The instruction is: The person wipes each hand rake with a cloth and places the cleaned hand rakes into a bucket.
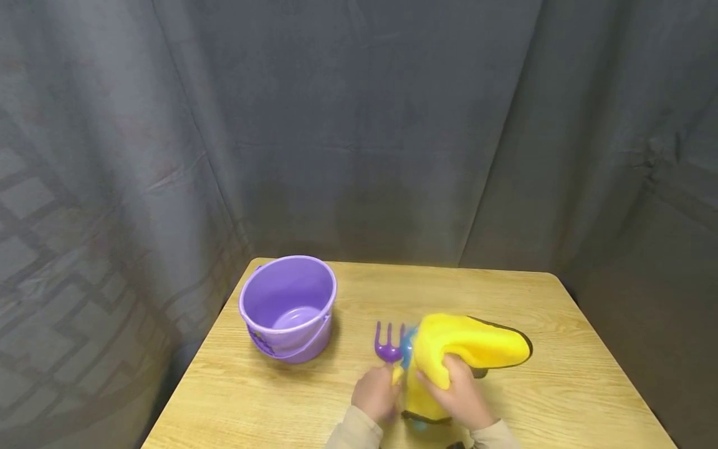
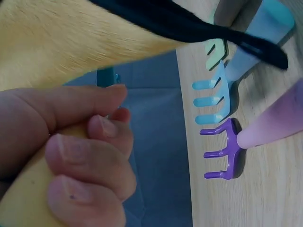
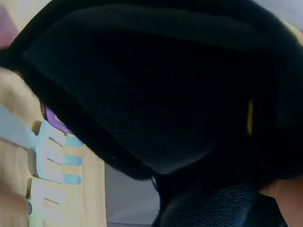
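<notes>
My left hand [image 1: 377, 393] curls its fingers round a smooth yellow handle [image 2: 31, 187]. A teal part [image 2: 105, 78] shows past the fingertips, mostly hidden by the cloth, so the tool's kind cannot be told. My right hand [image 1: 462, 396] grips a thick yellow cloth [image 1: 477, 343] with black edging and a dark grey reverse [image 3: 142, 85]. The cloth hangs beside the left hand and fills much of the right wrist view. Under and beside the hands a purple toy rake [image 1: 388, 350], a blue toy rake [image 2: 220, 97] and a green toy rake [image 2: 217, 54] lie on the table.
A purple bucket [image 1: 311, 346] with its handle down stands at the table's back left. The wooden table [image 1: 561, 374] has grey curtains [image 1: 359, 125] behind it and at both sides. A small black item [image 1: 456, 445] shows at the bottom edge, by the right sleeve.
</notes>
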Demonstrator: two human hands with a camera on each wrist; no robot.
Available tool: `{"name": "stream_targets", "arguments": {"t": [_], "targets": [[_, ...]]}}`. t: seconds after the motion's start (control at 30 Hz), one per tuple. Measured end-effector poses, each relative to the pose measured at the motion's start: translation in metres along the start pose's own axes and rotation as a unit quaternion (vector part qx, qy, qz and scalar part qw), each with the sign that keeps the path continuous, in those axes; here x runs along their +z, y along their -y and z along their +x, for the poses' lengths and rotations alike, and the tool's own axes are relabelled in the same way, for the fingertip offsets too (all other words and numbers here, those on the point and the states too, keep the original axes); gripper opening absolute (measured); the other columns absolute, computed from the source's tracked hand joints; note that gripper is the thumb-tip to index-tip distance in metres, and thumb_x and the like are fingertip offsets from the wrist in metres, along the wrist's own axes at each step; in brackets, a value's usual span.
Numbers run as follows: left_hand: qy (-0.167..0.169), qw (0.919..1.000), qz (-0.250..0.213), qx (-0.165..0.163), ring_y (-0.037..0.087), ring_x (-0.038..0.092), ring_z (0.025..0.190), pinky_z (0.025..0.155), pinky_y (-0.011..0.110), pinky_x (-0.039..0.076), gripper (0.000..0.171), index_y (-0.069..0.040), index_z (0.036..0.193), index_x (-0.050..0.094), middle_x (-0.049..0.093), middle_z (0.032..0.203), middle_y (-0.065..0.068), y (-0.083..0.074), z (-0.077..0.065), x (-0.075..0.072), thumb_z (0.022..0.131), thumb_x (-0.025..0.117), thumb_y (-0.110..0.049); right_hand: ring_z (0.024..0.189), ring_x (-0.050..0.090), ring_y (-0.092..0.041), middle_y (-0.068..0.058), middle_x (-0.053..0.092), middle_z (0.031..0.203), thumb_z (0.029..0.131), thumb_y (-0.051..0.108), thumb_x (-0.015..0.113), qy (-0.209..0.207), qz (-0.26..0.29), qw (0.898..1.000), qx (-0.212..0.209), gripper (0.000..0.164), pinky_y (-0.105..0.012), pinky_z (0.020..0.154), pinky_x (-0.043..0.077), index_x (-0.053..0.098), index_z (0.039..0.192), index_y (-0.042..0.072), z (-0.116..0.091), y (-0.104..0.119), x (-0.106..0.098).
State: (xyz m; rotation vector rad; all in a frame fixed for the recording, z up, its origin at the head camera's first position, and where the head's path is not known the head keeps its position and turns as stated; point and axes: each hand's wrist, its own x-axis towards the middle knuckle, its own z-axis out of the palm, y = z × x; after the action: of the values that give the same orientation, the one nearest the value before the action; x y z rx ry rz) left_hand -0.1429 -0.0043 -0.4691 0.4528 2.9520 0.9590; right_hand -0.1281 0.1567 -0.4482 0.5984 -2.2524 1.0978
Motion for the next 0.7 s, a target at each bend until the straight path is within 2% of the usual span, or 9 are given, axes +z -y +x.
{"name": "stream_targets", "arguments": {"t": [0.13, 0.27, 0.37, 0.43, 0.53, 0.7], "targets": [[-0.017, 0.9996, 0.008, 0.020, 0.012, 0.048, 0.046, 0.041, 0.023, 0.039, 0.006, -0.005, 0.079, 0.058, 0.051, 0.057, 0.001, -0.001, 0.000, 0.001, 0.077, 0.062, -0.009, 0.059, 0.036, 0.003, 0.020, 0.035, 0.068, 0.071, 0.017, 0.073, 0.049, -0.020, 0.999, -0.002, 0.026, -0.020, 0.051, 0.036, 0.047, 0.075, 0.018, 0.001, -0.001, 0.011], [-0.035, 0.9984, 0.014, 0.043, 0.015, 0.054, 0.052, 0.046, 0.025, 0.042, 0.003, -0.010, 0.078, 0.060, 0.057, 0.062, 0.002, -0.002, 0.002, 0.001, 0.078, 0.057, -0.011, 0.066, 0.046, 0.001, 0.020, 0.047, 0.075, 0.073, 0.027, 0.072, 0.072, -0.058, 0.996, -0.002, 0.022, -0.025, 0.060, 0.043, 0.055, 0.084, 0.019, 0.000, -0.006, 0.021], [-0.028, 0.9979, 0.008, 0.058, 0.013, 0.052, 0.052, 0.047, 0.024, 0.042, 0.004, -0.011, 0.072, 0.058, 0.055, 0.060, 0.000, -0.002, 0.003, 0.001, 0.075, 0.059, -0.010, 0.073, 0.051, -0.001, 0.016, 0.056, 0.084, 0.073, 0.033, 0.071, 0.078, -0.093, 0.993, -0.012, 0.027, -0.029, 0.067, 0.045, 0.061, 0.093, 0.018, 0.001, -0.012, 0.026], [-0.023, 0.9973, 0.003, 0.070, 0.011, 0.050, 0.053, 0.048, 0.023, 0.041, 0.006, -0.011, 0.069, 0.057, 0.053, 0.060, -0.002, -0.002, 0.004, 0.001, 0.071, 0.062, -0.008, 0.073, 0.053, -0.002, 0.012, 0.059, 0.085, 0.072, 0.035, 0.072, 0.078, -0.111, 0.991, -0.010, 0.030, -0.029, 0.066, 0.046, 0.063, 0.094, 0.017, 0.001, -0.015, 0.028], [-0.018, 0.9965, 0.001, 0.082, 0.009, 0.047, 0.052, 0.048, 0.021, 0.039, 0.009, -0.011, 0.067, 0.055, 0.050, 0.059, -0.004, -0.003, 0.005, 0.000, 0.069, 0.061, -0.004, 0.073, 0.053, -0.005, 0.008, 0.061, 0.085, 0.071, 0.037, 0.072, 0.077, -0.123, 0.989, 0.017, 0.032, -0.028, 0.064, 0.046, 0.065, 0.094, 0.016, 0.003, -0.017, 0.030], [-0.017, 0.9975, 0.006, 0.069, 0.011, 0.048, 0.053, 0.048, 0.023, 0.039, 0.008, -0.009, 0.073, 0.057, 0.051, 0.061, -0.002, -0.004, 0.005, -0.001, 0.069, 0.060, -0.003, 0.073, 0.051, -0.009, 0.006, 0.059, 0.085, 0.076, 0.038, 0.067, 0.088, -0.139, 0.984, 0.074, 0.030, -0.029, 0.060, 0.044, 0.064, 0.094, 0.015, 0.006, -0.017, 0.033]]}}
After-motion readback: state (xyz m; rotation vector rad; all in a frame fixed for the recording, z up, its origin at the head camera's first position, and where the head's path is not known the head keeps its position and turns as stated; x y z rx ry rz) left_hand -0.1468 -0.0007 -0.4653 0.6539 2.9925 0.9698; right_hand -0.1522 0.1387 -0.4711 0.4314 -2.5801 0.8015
